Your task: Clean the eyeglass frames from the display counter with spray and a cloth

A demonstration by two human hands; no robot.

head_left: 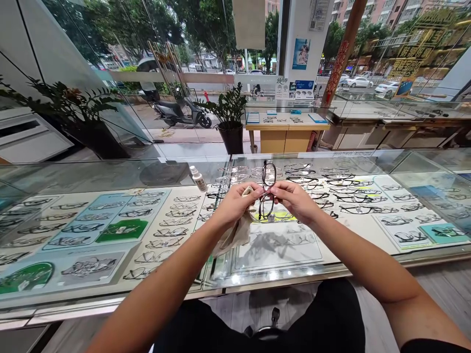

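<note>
A dark-framed pair of glasses [266,206] is held upright on its side above the glass counter, one lens over the other. My left hand [237,202] pinches it near the bridge and also has a beige cloth [235,236] hanging from it. My right hand [294,198] grips the frame from the other side, fingertips close to those of my left hand. A small white bottle [198,178] stands on the counter to the left of my hands.
Rows of glasses [172,231] lie inside the glass display counter [275,280]. Beyond it stand a potted plant [231,135] and a small wooden display table [287,127]. A scooter [180,112] is outside the window.
</note>
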